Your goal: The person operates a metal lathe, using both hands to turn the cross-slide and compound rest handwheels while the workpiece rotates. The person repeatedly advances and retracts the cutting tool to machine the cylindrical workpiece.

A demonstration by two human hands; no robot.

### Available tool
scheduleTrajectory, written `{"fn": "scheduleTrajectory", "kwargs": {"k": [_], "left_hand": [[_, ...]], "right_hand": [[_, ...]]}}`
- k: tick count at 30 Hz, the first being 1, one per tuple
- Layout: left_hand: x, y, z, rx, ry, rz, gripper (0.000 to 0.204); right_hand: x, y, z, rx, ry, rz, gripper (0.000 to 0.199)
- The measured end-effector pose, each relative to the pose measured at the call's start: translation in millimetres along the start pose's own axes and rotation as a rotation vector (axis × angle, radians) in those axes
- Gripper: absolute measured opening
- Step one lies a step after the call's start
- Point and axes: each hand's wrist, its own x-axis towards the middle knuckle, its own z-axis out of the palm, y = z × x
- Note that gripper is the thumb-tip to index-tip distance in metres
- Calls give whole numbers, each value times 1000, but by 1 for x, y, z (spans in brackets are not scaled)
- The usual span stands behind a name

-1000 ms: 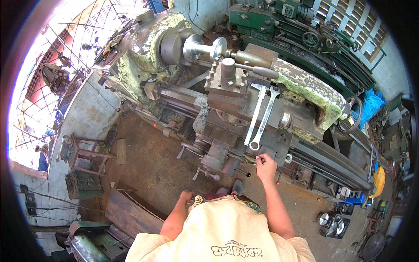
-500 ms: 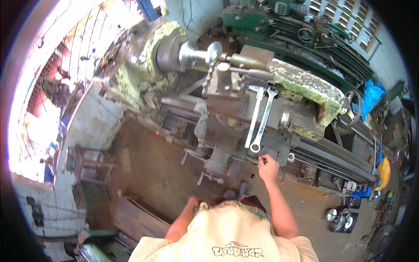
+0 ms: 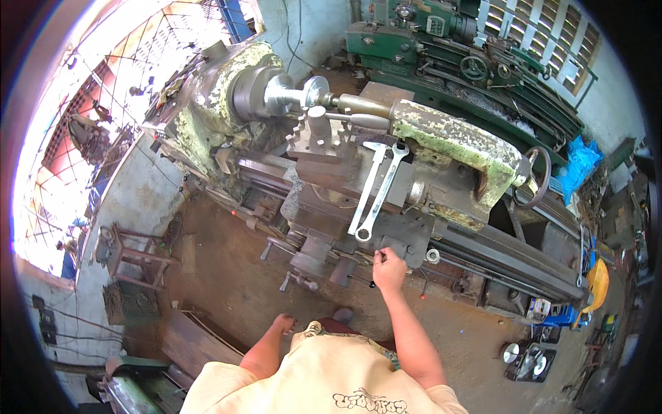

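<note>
My right hand (image 3: pixel 390 270) is raised at the front edge of the lathe carriage (image 3: pixel 396 231). Its fingers are pinched together; whatever they hold, if anything, is too small to name. Just beyond it, a long combination wrench (image 3: pixel 381 194) and a steel vernier caliper (image 3: pixel 366 188) lie side by side on the cross slide. My left hand (image 3: pixel 284 323) hangs low beside my body, its fingers loosely apart and nothing visible in them. A shiny flanged metal workpiece (image 3: pixel 316 91) sits between the chuck (image 3: pixel 253 93) and the tailstock (image 3: pixel 455 131).
Crank handles (image 3: pixel 298 281) and levers stick out from the carriage front near my arms. A green lathe (image 3: pixel 448 69) stands behind. To the right are a blue plastic bag (image 3: pixel 578 165), a yellow object (image 3: pixel 598 281) and a black case (image 3: pixel 529 360) on the floor.
The view has shifted, moving the lathe leftward in the picture. My left hand has come out from beside my shirt. My right hand remains at the carriage edge.
</note>
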Motion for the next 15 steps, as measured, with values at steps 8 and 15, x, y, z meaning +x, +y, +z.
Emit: {"fn": "scheduleTrajectory", "kwargs": {"k": [8,15], "left_hand": [[-29,34,129,-89,73,178,31],[-75,-12,166,-257,403,234,34]], "right_hand": [[5,10,-17,33,-203,-82,22],[8,15,-8,106,-127,-179,21]]}}
